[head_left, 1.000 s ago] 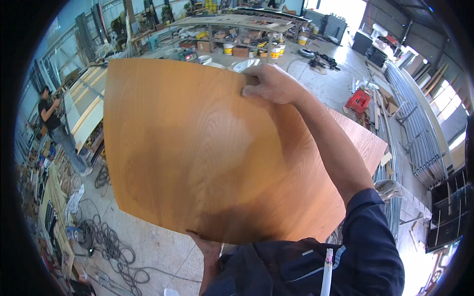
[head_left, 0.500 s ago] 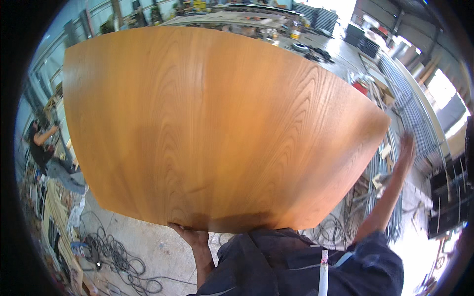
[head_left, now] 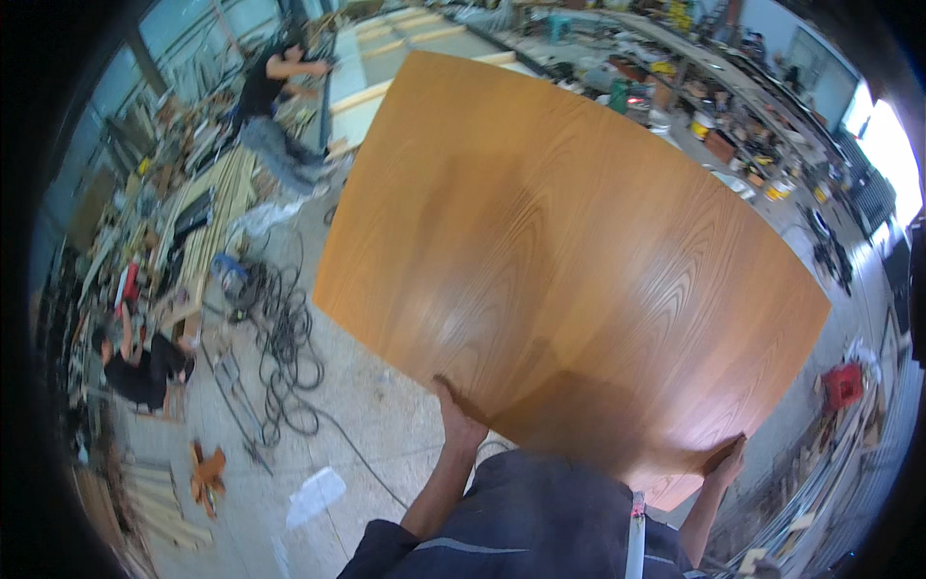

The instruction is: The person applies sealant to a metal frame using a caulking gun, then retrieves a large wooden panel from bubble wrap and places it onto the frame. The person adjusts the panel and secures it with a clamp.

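A large wood-veneer panel [head_left: 579,241] with orange-brown grain fills the middle of the view, its far side spreading wide ahead of me. My left hand [head_left: 461,417] grips its near edge on the left, thumb up on the face and fingers hidden beneath. On the right, my right hand [head_left: 725,465] is closed on the near right edge of the same panel. The panel is held up in front of my body, above the concrete floor [head_left: 357,367]. Shadows fall across its near part.
At the upper left a person [head_left: 270,106] leans over a pale framed panel [head_left: 371,68]; another person [head_left: 145,367] squats at the left. Black cables [head_left: 289,357] coil on the floor. Right of me are a red container [head_left: 842,386] and long metal lengths [head_left: 820,492].
My right hand, raised apart from the panel before, now grips its near right edge. The view has turned left, and the panel sits further right in it. My left hand keeps its grip.
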A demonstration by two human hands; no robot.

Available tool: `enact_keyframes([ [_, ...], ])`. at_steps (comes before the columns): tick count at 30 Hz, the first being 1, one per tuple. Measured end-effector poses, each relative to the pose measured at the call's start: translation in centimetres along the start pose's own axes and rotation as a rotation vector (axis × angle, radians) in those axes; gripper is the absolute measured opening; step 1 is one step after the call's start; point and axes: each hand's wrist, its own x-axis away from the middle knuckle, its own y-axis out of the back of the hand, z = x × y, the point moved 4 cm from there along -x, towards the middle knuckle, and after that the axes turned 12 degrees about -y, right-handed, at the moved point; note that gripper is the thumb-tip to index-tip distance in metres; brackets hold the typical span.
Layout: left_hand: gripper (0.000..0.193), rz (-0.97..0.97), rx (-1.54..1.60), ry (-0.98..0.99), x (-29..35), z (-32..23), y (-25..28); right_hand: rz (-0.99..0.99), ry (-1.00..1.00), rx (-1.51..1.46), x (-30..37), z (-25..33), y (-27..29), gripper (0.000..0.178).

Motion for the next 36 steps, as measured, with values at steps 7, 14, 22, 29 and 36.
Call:
enact_keyframes([
  [7, 0.066, -0.281, -0.093, -0.067, -9.5, 0.2, -0.4, 0.152, 0.129, 0.152, -3.5, 10.8, -22.8, 0.040],
  [14, 0.061, -0.326, -0.194, -0.123, -16.9, -5.5, 0.1, 0.354, 0.065, 0.567, -9.0, 12.6, -41.3, 0.047],
  [22, 0.060, -0.292, -0.190, -0.167, -27.2, -8.7, -2.3, 0.451, 0.170, 0.705, -14.6, 14.6, -61.0, 0.046],
  [29, 0.059, -0.317, -0.130, -0.112, -32.6, -6.5, -3.6, 0.533, 0.340, 0.569, -16.9, 19.5, -73.9, 0.047],
  [36, 0.059, -0.428, -0.163, -0.197, -34.5, -2.5, -4.7, 0.524, 0.496, 0.977, -17.6, 23.9, -83.1, 0.048],
])
